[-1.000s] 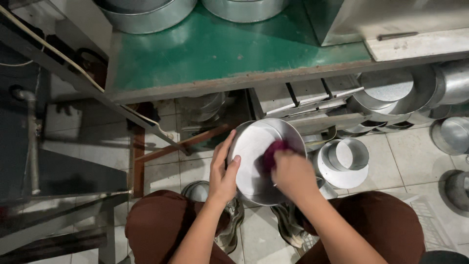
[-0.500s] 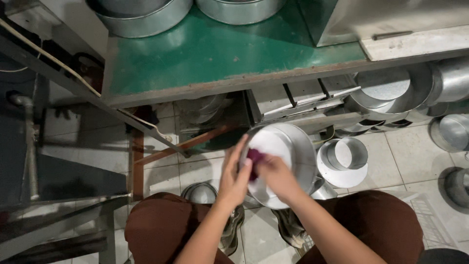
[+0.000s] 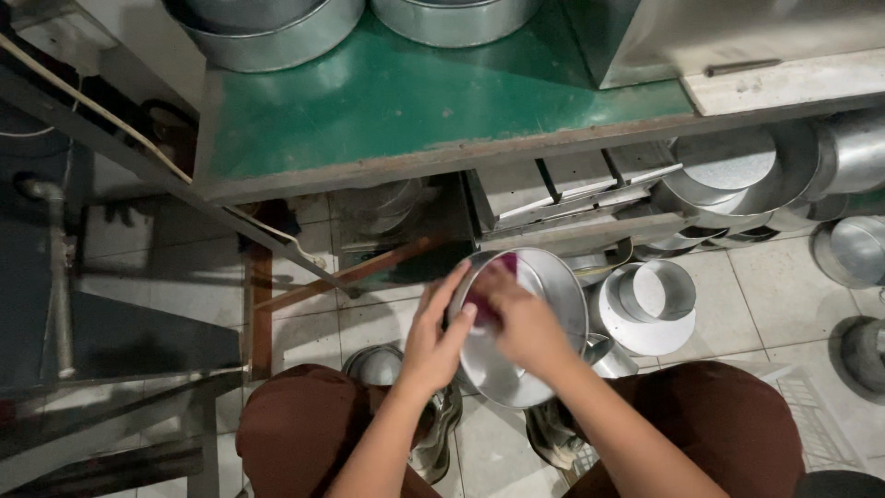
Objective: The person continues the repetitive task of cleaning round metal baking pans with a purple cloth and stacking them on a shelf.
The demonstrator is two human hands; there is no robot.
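- Compared with half a second ago, the right hand (image 3: 524,323) now sits lower and more to the left inside the round metal pan (image 3: 525,325), and the pan leans a little more toward the person.
- The left hand (image 3: 433,339) holds the left rim of the pan; its fingers are spread apart and curled over the edge, with the thumb toward the inside.
- The right hand presses a purple cloth (image 3: 487,304) against the inner bottom of the pan; the fingers are close together on the cloth.
- The pan is in the air, above the tiled floor (image 3: 737,295) and between the knees of the person, who wears brown trousers (image 3: 304,433).
- Just to the right of the pan, a round metal ring (image 3: 656,293) stands on a white disc on the floor.
- More metal pans (image 3: 737,180) lie stacked under the green table (image 3: 415,111), and two large metal tubs (image 3: 267,28) stand on top of it.
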